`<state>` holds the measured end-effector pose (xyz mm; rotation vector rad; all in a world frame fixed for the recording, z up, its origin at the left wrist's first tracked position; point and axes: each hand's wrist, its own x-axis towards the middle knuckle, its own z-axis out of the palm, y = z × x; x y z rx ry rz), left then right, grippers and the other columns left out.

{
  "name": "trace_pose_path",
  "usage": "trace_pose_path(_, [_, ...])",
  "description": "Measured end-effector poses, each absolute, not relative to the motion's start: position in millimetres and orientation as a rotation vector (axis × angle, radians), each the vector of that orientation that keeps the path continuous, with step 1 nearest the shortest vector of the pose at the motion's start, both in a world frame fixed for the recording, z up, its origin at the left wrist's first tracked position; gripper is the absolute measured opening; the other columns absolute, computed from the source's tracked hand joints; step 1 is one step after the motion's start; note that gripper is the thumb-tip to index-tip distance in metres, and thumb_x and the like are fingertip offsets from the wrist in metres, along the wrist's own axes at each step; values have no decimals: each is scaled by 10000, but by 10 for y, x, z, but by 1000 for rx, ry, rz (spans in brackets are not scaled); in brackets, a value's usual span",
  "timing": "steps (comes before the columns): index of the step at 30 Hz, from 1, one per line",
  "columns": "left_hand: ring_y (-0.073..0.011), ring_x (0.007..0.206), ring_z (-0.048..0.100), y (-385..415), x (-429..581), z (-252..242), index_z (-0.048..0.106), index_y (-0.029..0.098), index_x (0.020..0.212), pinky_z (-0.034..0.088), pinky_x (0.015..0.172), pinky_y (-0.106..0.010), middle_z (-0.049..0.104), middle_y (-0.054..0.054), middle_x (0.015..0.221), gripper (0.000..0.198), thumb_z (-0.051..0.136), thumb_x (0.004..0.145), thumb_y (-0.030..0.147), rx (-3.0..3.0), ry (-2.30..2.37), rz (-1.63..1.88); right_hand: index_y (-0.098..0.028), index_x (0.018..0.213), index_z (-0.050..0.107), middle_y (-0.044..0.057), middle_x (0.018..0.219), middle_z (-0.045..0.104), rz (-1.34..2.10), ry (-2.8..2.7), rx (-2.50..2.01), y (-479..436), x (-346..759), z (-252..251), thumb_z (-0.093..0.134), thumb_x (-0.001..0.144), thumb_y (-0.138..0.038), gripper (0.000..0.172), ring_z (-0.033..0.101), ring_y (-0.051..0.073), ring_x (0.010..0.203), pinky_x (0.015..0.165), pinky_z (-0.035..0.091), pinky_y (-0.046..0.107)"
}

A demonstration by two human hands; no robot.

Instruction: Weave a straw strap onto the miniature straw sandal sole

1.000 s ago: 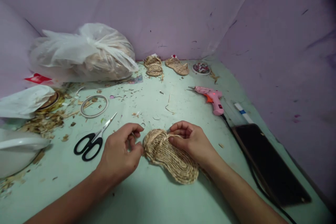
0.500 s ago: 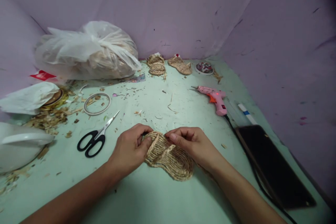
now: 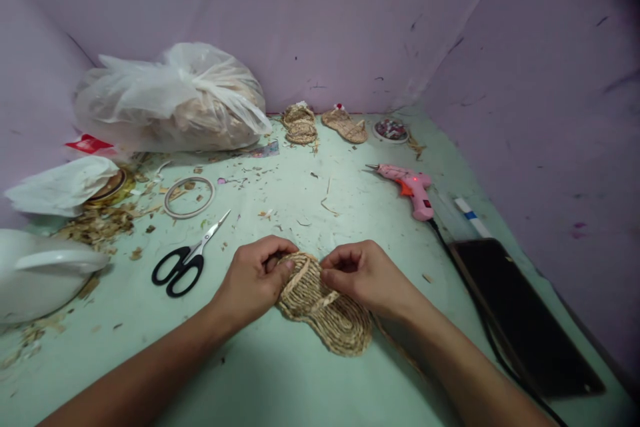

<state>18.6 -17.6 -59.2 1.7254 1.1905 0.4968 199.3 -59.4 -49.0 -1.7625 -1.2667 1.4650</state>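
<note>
A woven straw sandal sole (image 3: 345, 323) lies at the near middle of the table, made of coiled braid with strap pieces across its top. My left hand (image 3: 257, 277) pinches its upper left edge between thumb and fingers. At the upper right edge, my right hand (image 3: 363, 273) is closed with thumb and fingertips on the sole's rim. A loose braided cord (image 3: 400, 347) trails from the sole beneath my right forearm. The undersides of my fingers are hidden.
Black-handled scissors (image 3: 187, 263) and a tape ring (image 3: 190, 197) lie left. A pink glue gun (image 3: 407, 187) and a dark tablet-like slab (image 3: 525, 313) are right. Behind stand a plastic bag (image 3: 175, 103), small sandals (image 3: 345, 125) and a bead dish (image 3: 391, 129).
The view has shifted slightly. My right thumb has moved down along the sole's edge, and more of the cord shows beneath my right forearm.
</note>
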Motion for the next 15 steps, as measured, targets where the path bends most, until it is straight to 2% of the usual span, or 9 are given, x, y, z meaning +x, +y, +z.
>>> trace_pose_path(6, [-131, 662, 542, -183, 182, -590, 628, 166, 834, 415, 603, -242, 620, -14, 750, 143, 525, 752, 224, 1782, 1149, 497, -137, 603, 653, 8, 535, 563, 1396, -1372, -1742, -612, 1998, -478, 519, 606, -174, 139, 469, 102, 501, 455, 359, 212])
trace_pose_path(11, [-128, 698, 560, -158, 204, -584, 644, 160, 806, 418, 637, -241, 620, -18, 759, 145, 510, 751, 151, 1883, 1007, 517, -127, 503, 592, -35, 440, 441, 1646, -1368, -1672, -561, 2064, -443, 530, 547, -134, 76, 337, 57, 420, 399, 273, 202])
trace_pose_path(15, [-129, 715, 567, -122, 213, -591, 648, 156, 802, 420, 652, -242, 627, -20, 760, 150, 507, 756, 135, 1905, 959, 523, -129, 528, 569, -31, 457, 462, 1707, -1264, -1624, -522, 2061, -470, 531, 530, -131, 39, 350, 58, 421, 412, 285, 210])
